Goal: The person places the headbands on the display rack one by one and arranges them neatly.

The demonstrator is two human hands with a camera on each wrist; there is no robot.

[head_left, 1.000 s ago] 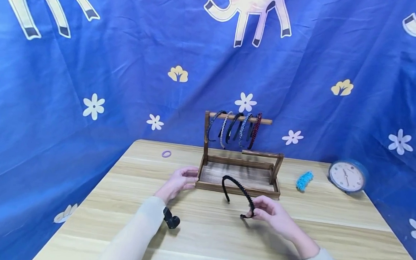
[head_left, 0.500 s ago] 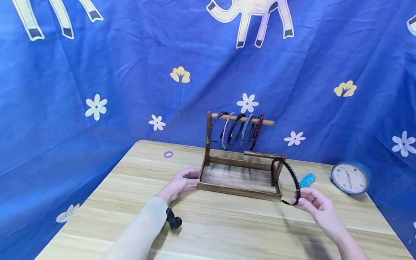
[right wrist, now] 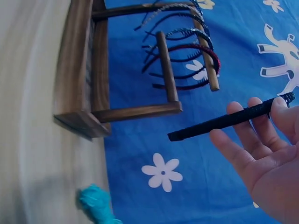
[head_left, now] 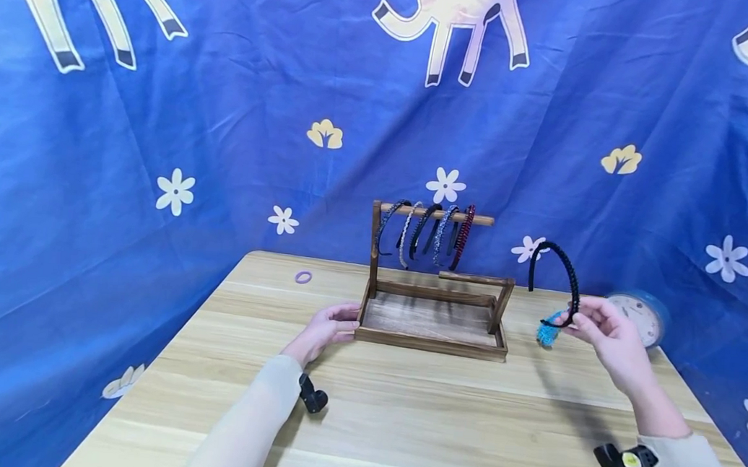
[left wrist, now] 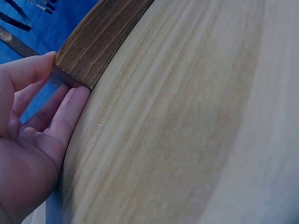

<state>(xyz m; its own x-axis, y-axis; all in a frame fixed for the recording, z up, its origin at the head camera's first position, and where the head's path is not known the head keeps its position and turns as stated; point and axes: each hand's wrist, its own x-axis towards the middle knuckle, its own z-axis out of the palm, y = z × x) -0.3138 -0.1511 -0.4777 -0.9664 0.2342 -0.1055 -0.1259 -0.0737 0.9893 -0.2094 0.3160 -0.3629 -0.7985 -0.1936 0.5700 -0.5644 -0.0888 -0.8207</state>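
Note:
My right hand (head_left: 614,341) pinches a black headband (head_left: 571,276) near one end, raised over the right side of the table. In the right wrist view, the headband (right wrist: 201,128) shows edge-on between thumb and fingers, to the right of the wooden headband stand (right wrist: 140,113). My left hand (head_left: 324,335) holds the near left corner of the stand (head_left: 431,344); the left wrist view shows thumb and fingertips on its dark end wall (left wrist: 100,42). From the stand's upper bar (head_left: 484,220) hang several headbands, the red one (head_left: 464,236) at the right. The lower bar (head_left: 475,278) is bare.
A turquoise fuzzy hair tie (head_left: 546,337) lies on the table, just beneath the raised headband. Behind my right hand stands a round blue clock (head_left: 636,310), partly covered. A purple ring (head_left: 309,277) lies at the back left. A blue patterned curtain (head_left: 237,144) closes off the back.
My right hand has carried the black headband rightward and up, from in front of the stand to right of it. The left hand stays on the stand's corner.

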